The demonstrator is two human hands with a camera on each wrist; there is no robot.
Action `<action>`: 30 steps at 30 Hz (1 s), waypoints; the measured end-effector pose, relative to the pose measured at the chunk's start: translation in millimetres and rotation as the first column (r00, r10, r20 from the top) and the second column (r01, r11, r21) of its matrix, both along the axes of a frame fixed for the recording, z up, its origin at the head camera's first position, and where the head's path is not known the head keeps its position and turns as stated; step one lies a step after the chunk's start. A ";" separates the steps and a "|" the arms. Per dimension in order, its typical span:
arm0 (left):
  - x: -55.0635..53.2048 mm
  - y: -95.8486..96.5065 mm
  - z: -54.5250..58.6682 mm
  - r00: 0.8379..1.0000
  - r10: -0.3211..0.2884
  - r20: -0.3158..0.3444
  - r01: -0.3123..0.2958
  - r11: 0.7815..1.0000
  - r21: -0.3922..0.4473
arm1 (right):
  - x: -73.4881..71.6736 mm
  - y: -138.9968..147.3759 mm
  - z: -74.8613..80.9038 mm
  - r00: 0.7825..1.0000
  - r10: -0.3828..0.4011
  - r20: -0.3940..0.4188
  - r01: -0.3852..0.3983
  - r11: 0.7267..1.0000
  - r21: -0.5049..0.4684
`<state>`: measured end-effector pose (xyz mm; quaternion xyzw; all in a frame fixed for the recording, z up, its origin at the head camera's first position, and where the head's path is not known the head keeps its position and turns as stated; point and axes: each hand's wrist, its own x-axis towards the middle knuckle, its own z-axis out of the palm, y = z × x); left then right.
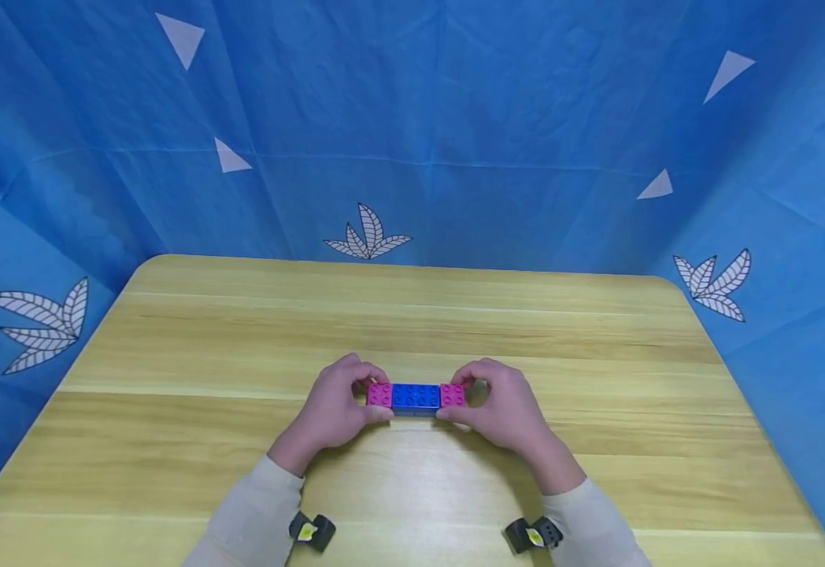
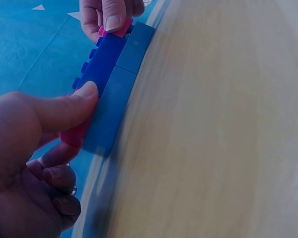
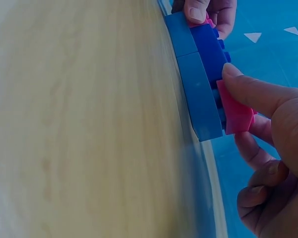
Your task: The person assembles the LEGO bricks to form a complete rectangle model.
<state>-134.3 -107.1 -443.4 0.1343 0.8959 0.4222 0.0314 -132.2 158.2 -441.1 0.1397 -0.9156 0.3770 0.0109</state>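
Two lighter blue bricks (image 3: 198,96) lie end to end as the lower row, low over the table. On top sits a dark blue brick (image 1: 416,395), bridging their joint, with pink bricks at both ends. My left hand (image 1: 338,402) pinches the left pink brick (image 1: 380,394) between thumb and index finger, the thumb tip reaching the dark blue brick. My right hand (image 1: 504,405) pinches the right pink brick (image 3: 237,110) the same way. In the right wrist view that pink brick stands slightly raised, with lower studs showing in a gap beneath it.
The wooden table (image 1: 412,331) spreads out around both hands. Behind it hangs a blue cloth (image 1: 427,94) printed with white triangles and leaves. Small black devices (image 1: 313,532) sit at both sleeves.
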 end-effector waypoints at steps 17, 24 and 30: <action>-0.6 0.0 -1.9 1.000 0.008 0.009 -0.008 1.000 -0.002 | -1.4 1.0 -2.9 0.999 0.035 0.006 -0.034 0.998 -0.047; -0.1 0.6 -1.2 1.000 0.009 0.005 -0.009 1.000 0.014 | -1.2 0.8 -4.7 0.999 0.036 0.005 -0.035 0.997 -0.064; -0.2 1.1 0.0 1.000 0.010 0.006 -0.010 1.000 0.012 | -2.6 -0.3 -4.3 0.999 0.041 -0.001 -0.041 0.998 -0.045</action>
